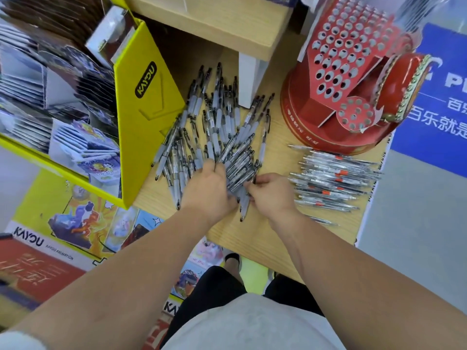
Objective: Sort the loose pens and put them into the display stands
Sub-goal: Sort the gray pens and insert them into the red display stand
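Note:
A big heap of loose black-and-clear pens [217, 122] covers the middle of the wooden table [252, 238]. My left hand [208, 188] grips a bundle of these pens [240, 168] at the heap's near edge. Right beside it, my right hand [271, 192] pinches a pen at the bundle's end. A separate row of clear pens with orange bands [333, 180] lies to the right. The red display stand [348, 79], full of empty round holes, stands at the back right.
A yellow card display rack [141, 97] with packets rises on the left. A raised wooden shelf [214, 24] on a white leg [249, 79] spans the back. The table's right edge borders a blue sign [434, 97].

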Demonstrator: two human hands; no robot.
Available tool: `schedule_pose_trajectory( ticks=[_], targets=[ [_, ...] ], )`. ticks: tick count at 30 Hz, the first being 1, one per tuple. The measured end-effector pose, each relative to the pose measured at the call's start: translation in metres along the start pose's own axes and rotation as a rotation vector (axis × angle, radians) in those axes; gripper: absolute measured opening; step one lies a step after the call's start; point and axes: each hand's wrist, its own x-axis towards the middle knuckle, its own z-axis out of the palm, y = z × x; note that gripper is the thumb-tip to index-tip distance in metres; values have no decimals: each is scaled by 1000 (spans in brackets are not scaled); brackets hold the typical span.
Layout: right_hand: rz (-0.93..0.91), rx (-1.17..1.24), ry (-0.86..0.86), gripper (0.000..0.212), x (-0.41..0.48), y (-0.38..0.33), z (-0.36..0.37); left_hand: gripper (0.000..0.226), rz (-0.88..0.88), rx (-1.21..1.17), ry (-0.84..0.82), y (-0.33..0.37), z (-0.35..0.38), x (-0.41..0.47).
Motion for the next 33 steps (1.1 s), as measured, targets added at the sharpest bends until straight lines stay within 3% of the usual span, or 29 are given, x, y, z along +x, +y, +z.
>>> schedule_pose_trajectory(
  ticks=[4, 8, 15, 20, 25, 28, 30, 33],
  targets=[
    [-41, -12, -29, 11, -4, -1, -2, 49, 27, 82, -2, 5, 0, 6],
    [-85, -66, -21, 28, -6, -2, -5, 47, 61, 118, 11, 4, 4, 10],
    [-73, -50, -53, 31, -4, 0, -8, 40, 64, 173, 2, 1, 3, 18],
    [-5, 32, -71, 17, 0, 4, -8, 32, 58, 77, -22, -7, -2, 27],
    [13, 53, -63, 16, -1, 3, -6, 4, 34, -212, -18, -11, -16, 29],
    [0, 14, -26, 20, -8, -2, -6, 12, -115, -616, -49, -22, -20, 25],
    [-28, -37, -2, 18, -13, -9, -3, 29, -268, -988, -128, -30, -23, 17],
    [-57, -135, 46, 25, -16, -20, 7, 25, -356, -1280, -198, -42, -27, 2]
  ],
)
